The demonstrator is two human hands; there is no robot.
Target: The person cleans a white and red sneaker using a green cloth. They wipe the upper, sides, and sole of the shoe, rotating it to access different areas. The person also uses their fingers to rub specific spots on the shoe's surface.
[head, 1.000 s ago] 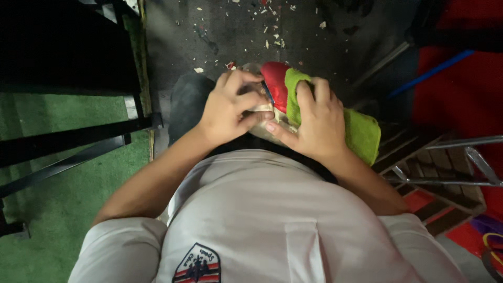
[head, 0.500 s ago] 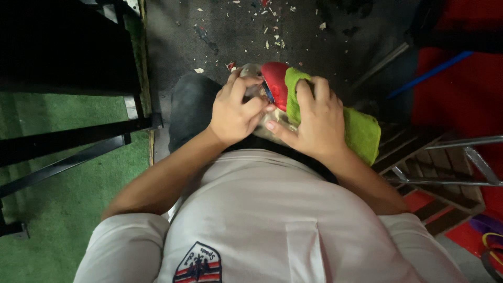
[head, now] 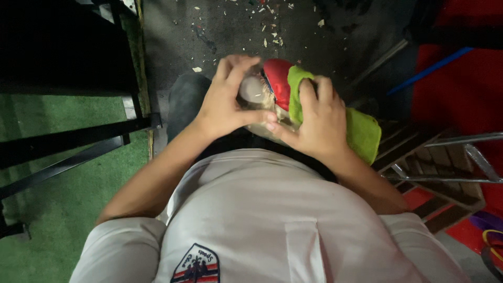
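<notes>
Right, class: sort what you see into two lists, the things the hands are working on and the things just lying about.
In hand:
left hand on a small pale round piece
right hand holding a green cloth around a red object

Lying about:
pale chips on the dark floor
green mat
blue rod
black metal frame

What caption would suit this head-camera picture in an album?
Seen from above, left hand and right hand grip a red-and-pale object wrapped in green cloth.

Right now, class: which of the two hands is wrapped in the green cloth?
The right hand: the green cloth lies between it and the red object. The left hand is bare, its fingertips curled around a small pale round piece.
</notes>
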